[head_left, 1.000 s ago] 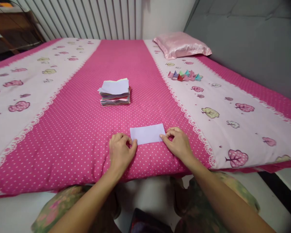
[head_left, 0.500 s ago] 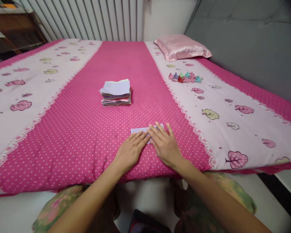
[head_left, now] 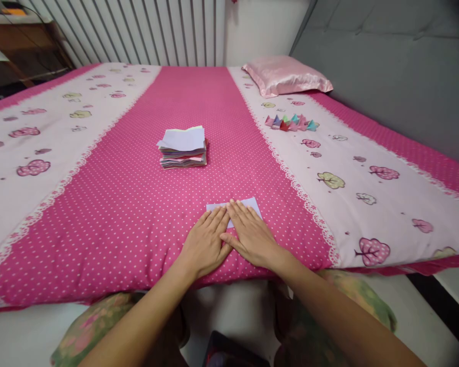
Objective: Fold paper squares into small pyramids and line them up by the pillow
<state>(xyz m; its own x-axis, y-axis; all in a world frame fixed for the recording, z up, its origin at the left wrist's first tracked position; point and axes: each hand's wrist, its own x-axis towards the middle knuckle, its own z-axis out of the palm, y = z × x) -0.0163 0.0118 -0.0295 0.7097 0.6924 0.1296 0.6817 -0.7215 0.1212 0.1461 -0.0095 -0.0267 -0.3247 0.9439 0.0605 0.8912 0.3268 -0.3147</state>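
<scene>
A pale lilac sheet of paper (head_left: 255,206) lies on the pink dotted bedspread (head_left: 130,204) near the bed's front edge. My left hand (head_left: 207,239) rests flat on its left part, fingers stretched out. On its middle and right part lies my right hand (head_left: 250,233), also flat, with the fingers stretched forward and the thumb touching the left hand. Both hands meet over the paper and cover much of it, so a fold cannot be made out beneath them. Farther back stands a stack of paper sheets (head_left: 183,148), lilac on top.
Small folded paper pieces (head_left: 292,122) in several colours sit in a cluster at the right. Behind them lies a pink satin pillow (head_left: 286,76). A grey padded headboard (head_left: 386,76) borders the right side, and a slatted panel (head_left: 137,33) stands at the back.
My right hand has slid left and slightly toward me over the paper, drawing its fingers together against the left hand. More of the paper's right end shows.
</scene>
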